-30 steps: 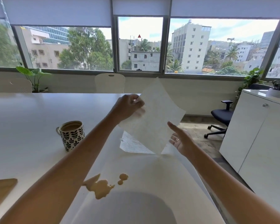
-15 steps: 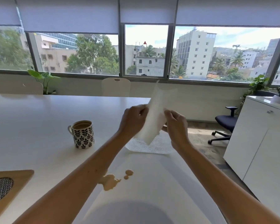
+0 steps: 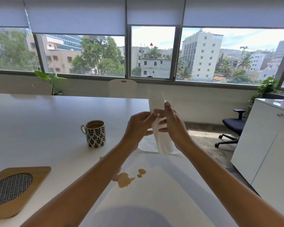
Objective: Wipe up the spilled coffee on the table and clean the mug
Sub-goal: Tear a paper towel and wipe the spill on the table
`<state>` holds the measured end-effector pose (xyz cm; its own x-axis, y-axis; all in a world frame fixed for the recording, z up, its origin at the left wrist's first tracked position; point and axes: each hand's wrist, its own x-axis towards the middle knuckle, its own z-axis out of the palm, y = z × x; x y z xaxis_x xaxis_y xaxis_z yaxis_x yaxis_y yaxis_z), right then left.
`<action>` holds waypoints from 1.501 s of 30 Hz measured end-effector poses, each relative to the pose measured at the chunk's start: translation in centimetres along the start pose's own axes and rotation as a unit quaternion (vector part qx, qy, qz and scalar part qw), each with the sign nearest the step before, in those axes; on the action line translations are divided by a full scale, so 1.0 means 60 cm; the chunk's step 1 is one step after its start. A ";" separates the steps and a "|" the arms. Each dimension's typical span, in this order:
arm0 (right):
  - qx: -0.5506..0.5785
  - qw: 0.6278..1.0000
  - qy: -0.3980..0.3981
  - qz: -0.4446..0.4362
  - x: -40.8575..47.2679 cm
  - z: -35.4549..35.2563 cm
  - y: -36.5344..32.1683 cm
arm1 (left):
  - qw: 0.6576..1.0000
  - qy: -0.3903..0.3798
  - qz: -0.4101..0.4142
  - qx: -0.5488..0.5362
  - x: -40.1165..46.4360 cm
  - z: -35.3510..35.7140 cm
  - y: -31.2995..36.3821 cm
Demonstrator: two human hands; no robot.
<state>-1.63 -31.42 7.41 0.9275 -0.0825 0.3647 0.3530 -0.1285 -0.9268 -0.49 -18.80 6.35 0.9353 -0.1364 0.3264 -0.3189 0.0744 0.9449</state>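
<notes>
A white paper towel (image 3: 161, 138), folded into a narrow upright strip, is held in the air above the table between both hands. My left hand (image 3: 138, 125) grips its left side and my right hand (image 3: 172, 126) presses its right side. A white mug with a black leaf pattern (image 3: 95, 134) stands upright on the white table (image 3: 39, 128), left of my hands, with coffee inside. A beige coffee spill (image 3: 125, 178) with two small drops lies on the table nearer to me, partly hidden by my left forearm.
Another paper towel (image 3: 147, 145) lies flat on the table under my hands. A wooden trivet with a woven inset (image 3: 15, 189) sits at the near left. White chairs stand at the far edge; a white cabinet (image 3: 269, 153) and a black office chair (image 3: 233, 126) are right.
The towel went from a spread sheet held by my left hand to a folded strip gripped by both hands. My right hand came in to meet it. The view tilted down.
</notes>
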 end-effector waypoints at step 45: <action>0.265 0.936 -0.209 0.098 -0.117 0.199 0.013 | 0.992 -0.125 0.024 -0.015 -0.083 -0.324 -0.016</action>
<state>-6.37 -19.16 3.04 0.9091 0.3545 0.2187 0.0801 0.3665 -0.9270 -1.88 0.98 3.31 0.8509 -0.3722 0.3708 -0.3538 0.1158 0.9281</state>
